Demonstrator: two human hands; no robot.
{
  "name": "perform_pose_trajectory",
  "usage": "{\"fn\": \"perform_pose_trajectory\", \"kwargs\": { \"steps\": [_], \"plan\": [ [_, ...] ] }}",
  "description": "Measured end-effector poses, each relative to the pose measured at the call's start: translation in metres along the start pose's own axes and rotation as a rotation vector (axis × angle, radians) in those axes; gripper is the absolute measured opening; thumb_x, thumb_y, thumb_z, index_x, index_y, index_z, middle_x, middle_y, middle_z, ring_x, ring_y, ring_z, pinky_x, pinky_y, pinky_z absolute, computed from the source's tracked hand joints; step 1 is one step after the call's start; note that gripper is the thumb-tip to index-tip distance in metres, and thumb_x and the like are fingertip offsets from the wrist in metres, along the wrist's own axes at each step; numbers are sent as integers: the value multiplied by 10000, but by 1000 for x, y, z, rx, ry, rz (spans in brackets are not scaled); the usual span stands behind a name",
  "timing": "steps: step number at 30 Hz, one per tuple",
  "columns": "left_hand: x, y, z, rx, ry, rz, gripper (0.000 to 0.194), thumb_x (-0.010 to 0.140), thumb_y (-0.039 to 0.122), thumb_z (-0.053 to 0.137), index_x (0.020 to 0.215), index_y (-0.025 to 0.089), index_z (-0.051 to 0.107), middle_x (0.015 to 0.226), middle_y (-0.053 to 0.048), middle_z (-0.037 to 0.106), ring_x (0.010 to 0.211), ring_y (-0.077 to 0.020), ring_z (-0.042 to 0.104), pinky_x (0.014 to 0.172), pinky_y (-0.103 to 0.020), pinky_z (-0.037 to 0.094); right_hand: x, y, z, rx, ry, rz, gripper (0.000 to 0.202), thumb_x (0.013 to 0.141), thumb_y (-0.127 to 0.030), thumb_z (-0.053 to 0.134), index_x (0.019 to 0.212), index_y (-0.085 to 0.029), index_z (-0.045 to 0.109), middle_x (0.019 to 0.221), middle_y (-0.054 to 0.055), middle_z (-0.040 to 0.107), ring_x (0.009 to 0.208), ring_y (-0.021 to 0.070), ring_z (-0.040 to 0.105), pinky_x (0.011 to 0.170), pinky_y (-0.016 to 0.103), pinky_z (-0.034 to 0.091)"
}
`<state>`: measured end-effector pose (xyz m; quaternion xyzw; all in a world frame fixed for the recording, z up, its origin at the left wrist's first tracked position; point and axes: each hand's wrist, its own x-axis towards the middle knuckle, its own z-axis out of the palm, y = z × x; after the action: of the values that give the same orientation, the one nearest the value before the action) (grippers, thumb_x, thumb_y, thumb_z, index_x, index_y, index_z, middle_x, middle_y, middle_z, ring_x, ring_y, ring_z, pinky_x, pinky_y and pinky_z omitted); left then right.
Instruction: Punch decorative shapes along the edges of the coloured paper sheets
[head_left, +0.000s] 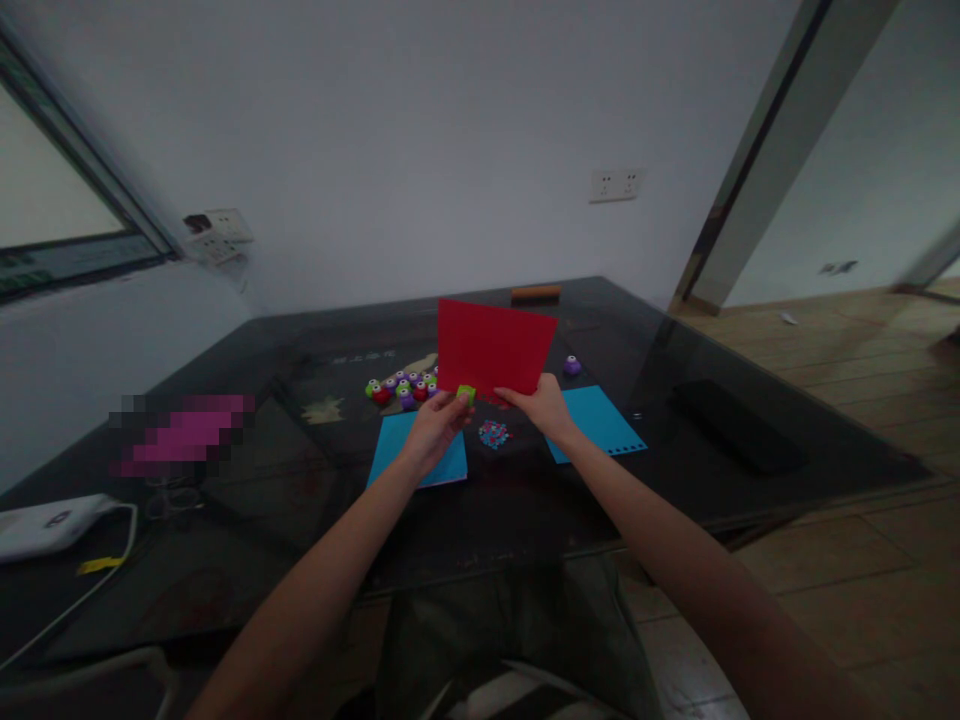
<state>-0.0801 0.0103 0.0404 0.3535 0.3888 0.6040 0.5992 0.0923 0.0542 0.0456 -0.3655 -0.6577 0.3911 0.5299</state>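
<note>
My right hand (pixel 541 402) pinches the lower right edge of a red sheet of paper (pixel 495 345), held upright above the table. My left hand (pixel 437 428) has its fingers closed round a small green craft punch (pixel 466 394) at the sheet's lower left edge. Whether the paper sits inside the punch's slot is too small to tell. Below, a little heap of pink and blue paper bits (pixel 494 433) lies on the table. Blue paper (pixel 388 447) lies under my left forearm, and a blue sheet (pixel 600 420) with small holes along its near edge is beside my right wrist.
Several purple, green and red craft punches (pixel 405 388) are grouped at left, and one purple punch (pixel 572 366) stands apart at right. A black case (pixel 739 425) lies on the dark table (pixel 487 540). A white power strip (pixel 56 525) with a cord is at far left.
</note>
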Motion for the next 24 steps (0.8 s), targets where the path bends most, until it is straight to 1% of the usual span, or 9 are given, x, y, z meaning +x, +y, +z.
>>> {"fn": "perform_pose_trajectory", "kwargs": {
  "steps": [3, 7, 12, 20, 24],
  "plan": [
    [0, 0, 0, -8, -4, -2, 228, 621, 210, 761, 785, 139, 619, 758, -2, 635, 649, -90, 600, 560, -184, 446, 0, 1, 0, -19, 12, -8, 247, 650, -356, 712, 788, -154, 676, 741, 89, 697, 626, 224, 640, 613, 367, 534],
    [0, -1, 0, -18, 15, -7, 219, 621, 203, 761, 773, 136, 618, 732, 4, 622, 646, -87, 597, 564, -184, 442, -1, 0, 0, -25, 13, -5, 275, 647, -368, 709, 816, -154, 674, 780, 90, 703, 658, 227, 644, 623, 363, 536],
    [2, -1, -2, -16, 11, 0, 230, 607, 211, 769, 762, 140, 616, 723, 6, 617, 652, -92, 594, 574, -192, 440, -2, -3, 0, -33, 28, -23, 274, 643, -361, 716, 823, -158, 676, 822, 95, 705, 714, 241, 650, 658, 364, 536],
    [1, -2, -3, -3, -12, 19, 270, 598, 252, 776, 788, 146, 618, 743, 10, 615, 657, -90, 593, 578, -194, 441, 0, 5, 0, -60, 15, -43, 306, 667, -369, 699, 868, -141, 674, 848, 100, 705, 728, 230, 653, 686, 362, 534],
    [0, -2, -3, -8, -19, 28, 272, 595, 247, 778, 789, 146, 616, 765, 7, 618, 666, -91, 594, 592, -201, 445, -1, 6, 1, -53, 7, -18, 306, 675, -366, 693, 876, -134, 675, 840, 101, 706, 710, 221, 654, 665, 347, 536]
  ]
}}
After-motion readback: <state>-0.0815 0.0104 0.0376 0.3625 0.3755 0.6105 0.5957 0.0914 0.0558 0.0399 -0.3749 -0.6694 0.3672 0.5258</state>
